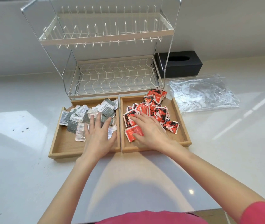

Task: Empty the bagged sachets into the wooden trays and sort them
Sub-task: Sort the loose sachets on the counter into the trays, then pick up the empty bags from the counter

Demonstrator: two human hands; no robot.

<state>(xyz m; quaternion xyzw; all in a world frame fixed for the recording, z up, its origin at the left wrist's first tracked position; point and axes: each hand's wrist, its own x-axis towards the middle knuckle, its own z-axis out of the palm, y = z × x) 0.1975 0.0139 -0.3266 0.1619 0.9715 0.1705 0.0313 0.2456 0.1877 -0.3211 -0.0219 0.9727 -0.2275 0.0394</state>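
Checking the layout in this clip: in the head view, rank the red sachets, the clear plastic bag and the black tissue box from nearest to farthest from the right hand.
1. Red sachets: under the right hand, in the right tray.
2. Clear plastic bag: flat on the counter, right of the trays.
3. Black tissue box: behind the bag, against the wall.

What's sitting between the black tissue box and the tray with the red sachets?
In the head view, the clear plastic bag lies flat on the counter between the black tissue box and the right wooden tray of red sachets.

A wire dish rack (112,75) blocks the far side of both wooden trays (63,143); bare desk (23,159) lies open left and front.
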